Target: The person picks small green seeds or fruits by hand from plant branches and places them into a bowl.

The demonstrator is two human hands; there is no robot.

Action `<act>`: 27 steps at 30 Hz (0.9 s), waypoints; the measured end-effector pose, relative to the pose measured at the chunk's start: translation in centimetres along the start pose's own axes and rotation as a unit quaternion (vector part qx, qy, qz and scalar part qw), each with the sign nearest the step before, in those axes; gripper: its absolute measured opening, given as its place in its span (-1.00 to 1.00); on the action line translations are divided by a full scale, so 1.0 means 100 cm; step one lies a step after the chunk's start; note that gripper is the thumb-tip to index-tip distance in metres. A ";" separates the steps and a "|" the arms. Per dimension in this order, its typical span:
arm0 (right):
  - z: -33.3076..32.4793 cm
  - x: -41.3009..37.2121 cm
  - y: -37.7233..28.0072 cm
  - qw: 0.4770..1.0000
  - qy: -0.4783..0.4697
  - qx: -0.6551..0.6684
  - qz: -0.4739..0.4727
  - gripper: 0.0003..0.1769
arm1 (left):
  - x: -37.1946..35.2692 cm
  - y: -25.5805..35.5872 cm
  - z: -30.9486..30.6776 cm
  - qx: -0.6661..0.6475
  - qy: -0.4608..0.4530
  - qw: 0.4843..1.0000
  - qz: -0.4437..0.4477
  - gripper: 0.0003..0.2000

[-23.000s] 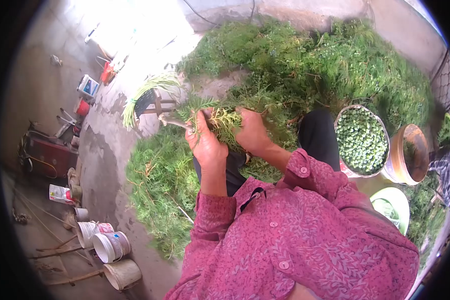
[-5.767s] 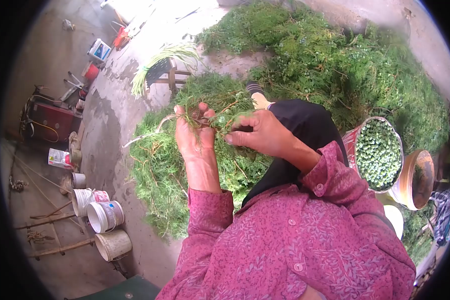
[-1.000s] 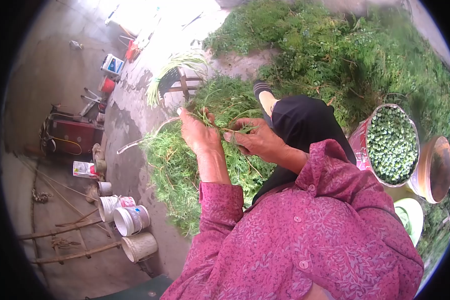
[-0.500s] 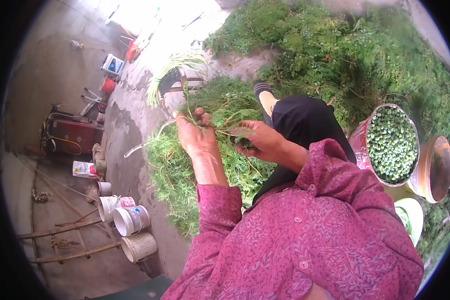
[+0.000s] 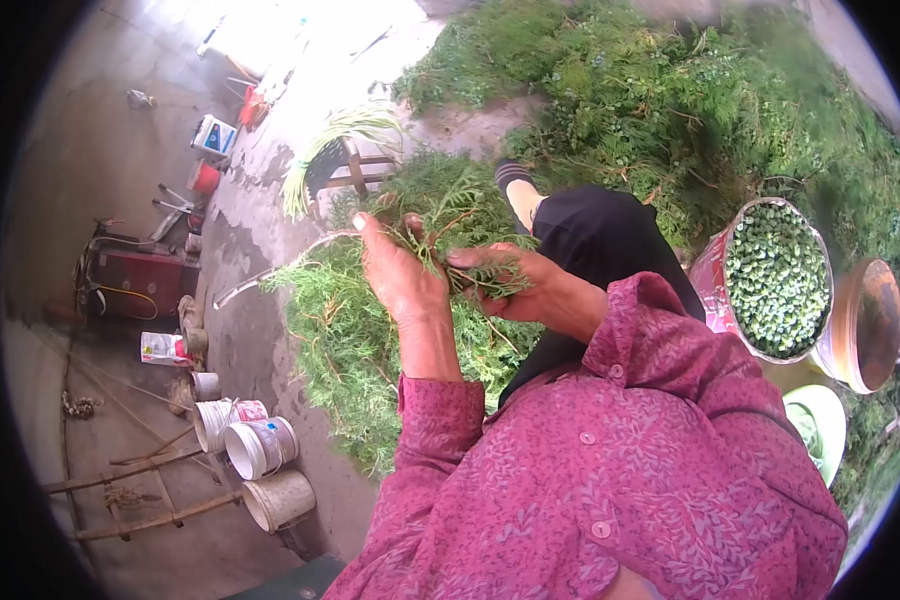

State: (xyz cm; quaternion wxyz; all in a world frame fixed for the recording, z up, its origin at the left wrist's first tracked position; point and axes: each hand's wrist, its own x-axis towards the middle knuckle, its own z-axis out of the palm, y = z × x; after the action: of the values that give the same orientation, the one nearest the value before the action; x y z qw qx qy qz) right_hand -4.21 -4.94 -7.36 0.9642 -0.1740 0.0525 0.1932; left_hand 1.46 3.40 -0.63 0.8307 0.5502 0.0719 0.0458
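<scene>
My left hand [image 5: 398,272] grips a leafy green branch [image 5: 440,205] whose pale stem [image 5: 270,270] sticks out to the left. My right hand [image 5: 515,285] pinches the twigs of the same branch just right of the left hand. Both hands hover over my black-trousered leg [image 5: 610,245] and a pile of cut green sprigs [image 5: 345,330] on the concrete floor. A red bucket [image 5: 715,285] filled with small green seed cones stands to my right.
A big heap of green branches [image 5: 690,110] fills the back. An orange-brown bucket [image 5: 865,325] and a pale green bowl [image 5: 818,425] stand at the right. White pails [image 5: 255,450], a wooden stool [image 5: 345,170] and a red machine [image 5: 135,285] are at the left.
My right hand has moved up close against my left hand on the branch. The branch has tipped a little lower, and the view has shifted slightly.
</scene>
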 end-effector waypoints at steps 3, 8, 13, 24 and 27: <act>-0.004 0.004 0.001 0.999 0.005 0.035 0.005 -0.82 | 0.003 -0.003 0.000 -0.005 -0.010 1.000 0.007 -0.58; -0.002 -0.004 -0.006 0.999 -0.020 0.032 0.030 -0.84 | -0.004 0.004 0.005 -0.002 0.019 1.000 -0.023 -0.57; 0.009 -0.013 -0.003 0.999 -0.010 -0.043 -0.032 -0.87 | -0.006 0.009 0.004 0.027 0.013 0.999 -0.029 -0.59; -0.011 -0.111 -0.073 0.969 -0.087 0.028 -0.230 -0.90 | 0.038 0.016 -0.045 0.140 -0.032 0.989 0.045 -0.68; -0.050 -0.193 -0.098 0.895 0.166 -0.067 -0.409 -0.84 | 0.048 -0.002 -0.063 0.230 -0.091 0.968 0.039 -0.61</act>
State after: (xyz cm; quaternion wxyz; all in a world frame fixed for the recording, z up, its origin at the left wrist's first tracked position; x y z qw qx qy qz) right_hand -18.28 -22.01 -5.73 0.9213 -0.2737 0.1230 -0.2474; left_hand 5.12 9.77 -3.58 0.6825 0.7306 -0.0168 0.0108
